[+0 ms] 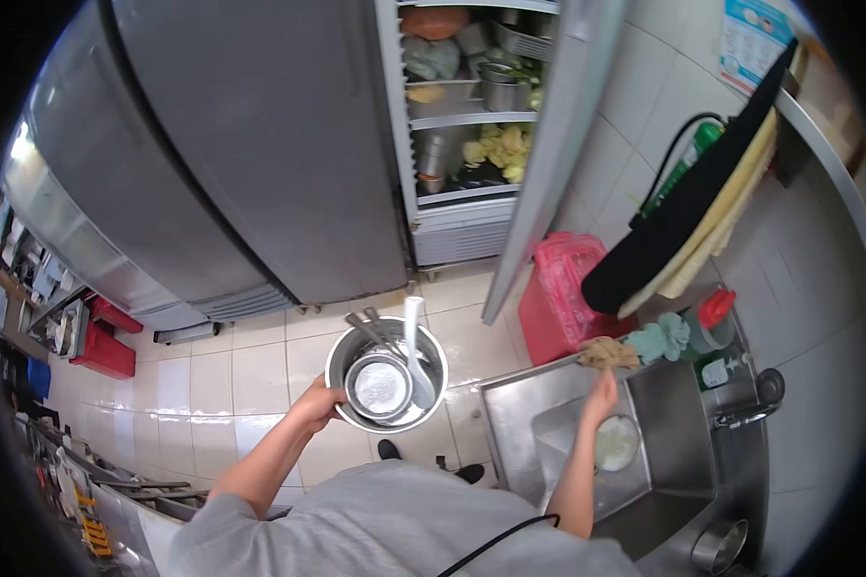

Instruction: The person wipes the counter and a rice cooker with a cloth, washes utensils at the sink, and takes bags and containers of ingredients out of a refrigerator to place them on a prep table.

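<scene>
My left hand [319, 402] grips the rim of a round metal pot [437, 358] held above the tiled floor. Inside the pot are a smaller metal bowl with white contents [379, 387], a white ladle [412, 332] and metal utensil handles [368, 325]. Over the steel sink [669, 413], my right hand [601, 396] has its fingers together at a brown cloth [608, 353] on the sink's back edge. A teal cloth [660, 337] lies beside that cloth. Low in the basin sits a round item with pale contents [616, 443].
An open refrigerator [471, 120] with its door [558, 144] swung out stands ahead. A red bin [548, 313] is behind the sink. Bottles [715, 372] and a faucet [749, 414] are at right, below hanging black and yellow cloths [688, 192].
</scene>
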